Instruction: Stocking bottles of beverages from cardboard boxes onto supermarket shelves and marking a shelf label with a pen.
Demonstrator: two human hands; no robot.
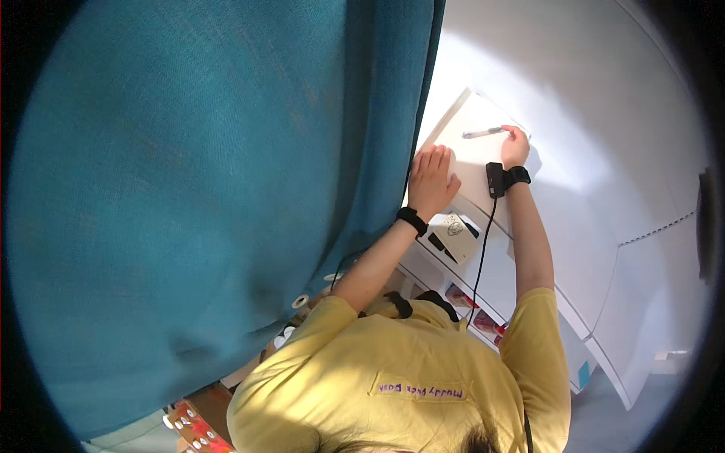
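Observation:
My left hand (pixel 432 181) lies flat, fingers stretched, on the near left part of a white pad or sheet (pixel 476 113) on the desk. At the pad's right side, my right hand (pixel 515 148) has its fingers closed on one end of a pen (pixel 480 134) with a clear or grey barrel. The pen points left across the pad. A black band with a small black device (pixel 495 180) sits on my right wrist, and a cable runs down from it. Around my left wrist is another black band (pixel 412 220).
A large blue curtain (pixel 226 166) hangs close along my left. Nearer me on the white desk (pixel 491 260) lies a small cream card or booklet (pixel 458 240) with a dark drawing, over dark objects. Red packages (pixel 487 326) sit under the desk. A red-and-white box (pixel 198 430) stands low at left.

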